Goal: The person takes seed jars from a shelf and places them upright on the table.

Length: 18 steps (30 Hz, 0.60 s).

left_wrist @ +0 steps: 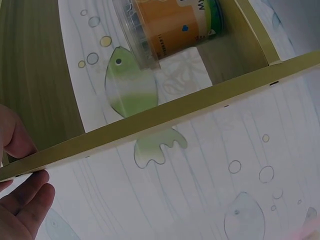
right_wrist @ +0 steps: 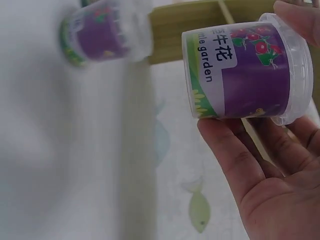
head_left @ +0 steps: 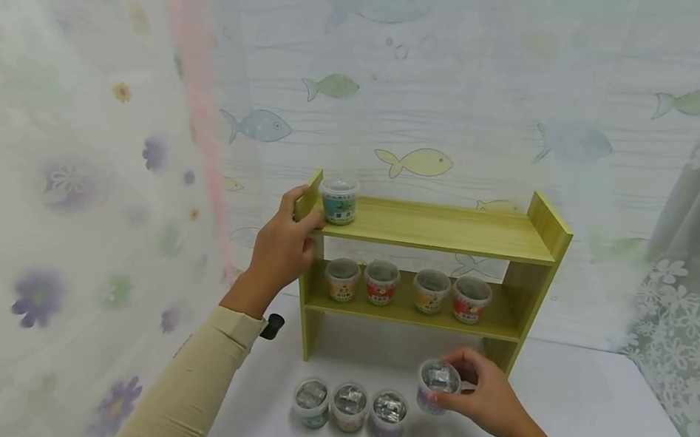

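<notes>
My right hand (head_left: 489, 396) holds a plastic cup with a purple label (head_left: 437, 378), lifted over the table in front of the shelf. The right wrist view shows this cup (right_wrist: 255, 75) with its clear lid, fingers on one side and thumb near the rim. At the upper left corner of the yellow-green wooden shelf (head_left: 435, 232), my left hand (head_left: 281, 250) grips the side panel. In the left wrist view its thumb and fingers (left_wrist: 35, 200) lie on either side of the board's edge. Close beside that hand, a green-labelled cup (head_left: 339, 206) stands on the top board.
Several cups with orange and red labels stand on the middle board, among them an orange one (head_left: 342, 288) and a red one (head_left: 469, 308). Three foil-topped cups line up on the white table, the nearest to my right hand being purple (head_left: 387, 422). Fish-patterned curtain (head_left: 424, 72) hangs behind.
</notes>
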{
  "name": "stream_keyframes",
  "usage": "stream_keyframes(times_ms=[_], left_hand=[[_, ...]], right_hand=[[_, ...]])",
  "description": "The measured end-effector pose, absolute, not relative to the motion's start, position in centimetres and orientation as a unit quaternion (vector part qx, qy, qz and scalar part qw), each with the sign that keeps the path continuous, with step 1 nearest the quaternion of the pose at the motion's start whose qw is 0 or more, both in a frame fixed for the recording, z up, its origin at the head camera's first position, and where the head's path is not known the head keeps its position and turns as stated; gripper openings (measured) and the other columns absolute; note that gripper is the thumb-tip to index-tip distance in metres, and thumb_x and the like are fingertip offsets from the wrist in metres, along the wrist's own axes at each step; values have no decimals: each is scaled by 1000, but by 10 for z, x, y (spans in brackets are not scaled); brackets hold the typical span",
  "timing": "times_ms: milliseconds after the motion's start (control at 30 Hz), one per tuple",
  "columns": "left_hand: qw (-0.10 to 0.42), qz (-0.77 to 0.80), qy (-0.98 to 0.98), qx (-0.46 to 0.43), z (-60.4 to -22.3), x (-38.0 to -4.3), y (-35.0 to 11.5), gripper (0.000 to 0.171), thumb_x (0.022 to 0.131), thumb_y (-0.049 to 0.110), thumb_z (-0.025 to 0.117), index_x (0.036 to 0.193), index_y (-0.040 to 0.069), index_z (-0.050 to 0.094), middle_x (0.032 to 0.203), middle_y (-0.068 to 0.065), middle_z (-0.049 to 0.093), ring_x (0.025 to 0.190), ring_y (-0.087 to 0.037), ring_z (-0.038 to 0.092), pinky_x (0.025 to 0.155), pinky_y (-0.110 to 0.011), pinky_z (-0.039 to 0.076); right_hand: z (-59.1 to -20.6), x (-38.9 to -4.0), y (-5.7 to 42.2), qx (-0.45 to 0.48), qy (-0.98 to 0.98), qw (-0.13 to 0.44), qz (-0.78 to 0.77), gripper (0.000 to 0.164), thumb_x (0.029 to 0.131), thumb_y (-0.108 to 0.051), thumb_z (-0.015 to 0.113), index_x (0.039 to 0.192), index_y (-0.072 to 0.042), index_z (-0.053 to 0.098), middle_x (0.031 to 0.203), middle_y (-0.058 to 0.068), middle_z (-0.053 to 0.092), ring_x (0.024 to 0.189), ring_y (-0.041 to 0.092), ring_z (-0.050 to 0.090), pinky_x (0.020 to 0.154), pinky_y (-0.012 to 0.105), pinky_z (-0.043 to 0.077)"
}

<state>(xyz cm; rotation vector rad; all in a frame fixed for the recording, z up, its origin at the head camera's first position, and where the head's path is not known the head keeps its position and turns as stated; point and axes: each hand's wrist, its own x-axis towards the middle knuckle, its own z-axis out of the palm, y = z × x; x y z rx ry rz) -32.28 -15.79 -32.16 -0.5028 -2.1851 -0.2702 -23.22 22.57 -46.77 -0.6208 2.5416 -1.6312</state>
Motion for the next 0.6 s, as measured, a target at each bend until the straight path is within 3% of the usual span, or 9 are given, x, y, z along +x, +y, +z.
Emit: stream_keyframes(times_ms=[200, 600], left_hand=[[425, -105, -877, -198, -322, -323, -158, 25, 87, 2, 65, 104, 19, 67, 158, -17, 38, 82, -32, 63, 60, -44, 55], [436, -86, -872, -208, -320, -324, -159, 23, 86, 2, 65, 104, 16, 67, 154, -23, 42, 91, -37, 67, 62, -48, 57]], right_hand=[[-494, -235, 225, -194, 831, 29, -521, 54, 77, -30, 93, 118, -11, 63, 112, 7, 72, 99, 12, 70, 77, 29, 58], [-530, -238, 226, -206, 826, 22, -525, 56, 77, -25, 93, 119, -3, 62, 110, 11, 70, 94, 13, 69, 74, 27, 56]])
